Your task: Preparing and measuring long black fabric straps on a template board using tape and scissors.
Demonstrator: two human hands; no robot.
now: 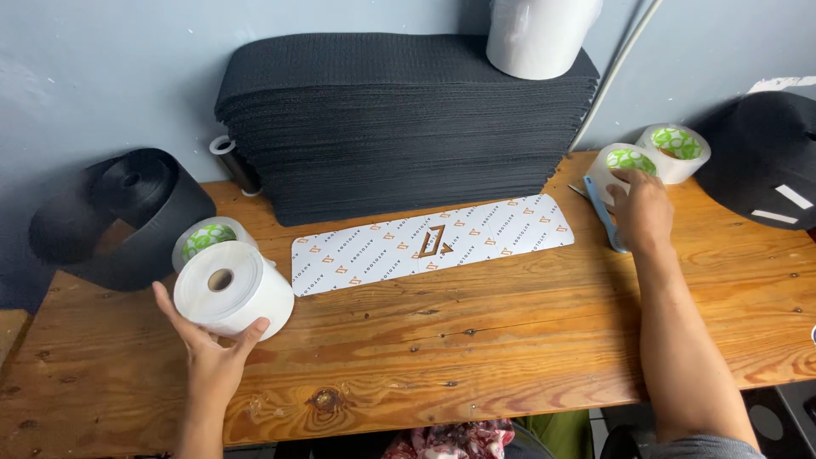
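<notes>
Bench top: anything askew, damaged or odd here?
Nothing damaged or spilled. One oddity: a white roll stands on top of the black stacked sheets, near their right end. The printed white strip lies slightly slanted on the wooden table. Left hand cups a white roll on its side; right hand rests on a tape roll.

We note a white label roll (231,291) lying tilted at the wooden table's left edge, its core hole facing up. A tape roll (623,167) with green-patterned core lies flat far right; a blue tool (606,214), possibly a cutter, sits just beside it.
</notes>
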